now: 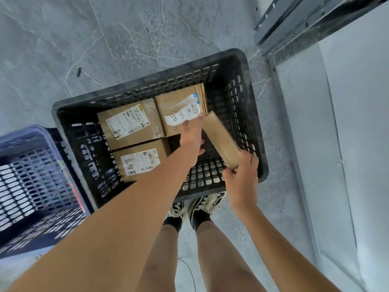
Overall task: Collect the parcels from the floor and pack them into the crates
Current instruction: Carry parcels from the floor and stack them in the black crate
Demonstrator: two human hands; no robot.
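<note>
A black slatted crate (255, 131) stands on the floor in front of my feet. Three labelled cardboard parcels lie flat inside: one at the back left (130, 123), one at the front left (141, 160), one at the back right (181, 108). My right hand (242, 175) grips the near end of a narrow brown parcel (221, 139), held tilted on edge over the crate's right side. My left hand (192, 135) reaches into the crate with fingers spread, resting against the back right parcel and the narrow one's side.
A second crate (31, 186), blue-rimmed and slatted, sits to the left, touching the black one. Grey marble floor (126, 39) stretches beyond. A grey metal frame and white panel (336, 102) run along the right. My shoes (200, 205) stand just behind the crate.
</note>
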